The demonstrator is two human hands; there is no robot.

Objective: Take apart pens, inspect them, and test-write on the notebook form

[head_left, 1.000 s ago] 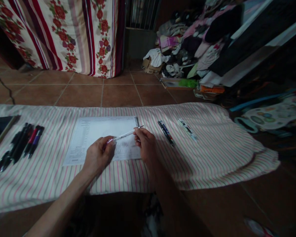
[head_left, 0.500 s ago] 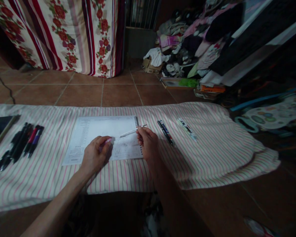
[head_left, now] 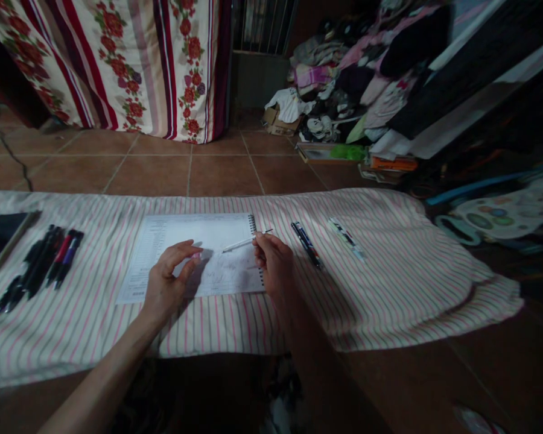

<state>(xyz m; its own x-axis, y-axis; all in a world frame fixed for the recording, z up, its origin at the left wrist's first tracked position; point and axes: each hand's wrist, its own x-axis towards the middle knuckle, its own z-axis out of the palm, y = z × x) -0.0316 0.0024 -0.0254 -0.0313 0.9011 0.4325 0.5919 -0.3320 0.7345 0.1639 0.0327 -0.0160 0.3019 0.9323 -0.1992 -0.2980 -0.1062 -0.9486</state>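
Note:
A spiral-bound notebook lies open on the striped cloth, its wire binding on the right and faint scribbles on the lower page. Over its right edge my right hand is closed on a thin white stick with a dark end, like a pen refill; the other end points left, down toward the page. My left hand is above the lower left of the page, index finger stretched out. A small pink object, its kind unclear, shows at the thumb tip, mostly hidden by the fingers.
Two pens, one dark and one pale patterned, lie right of the notebook. Several dark pens and a phone are at the left. Beyond the cloth-covered surface are tiled floor, a flowered curtain and piled clothes.
My left hand has loosened its fingers and shifted slightly left and up, and less of the pink object shows. The right hand keeps the refill almost in place. The view has shifted slightly.

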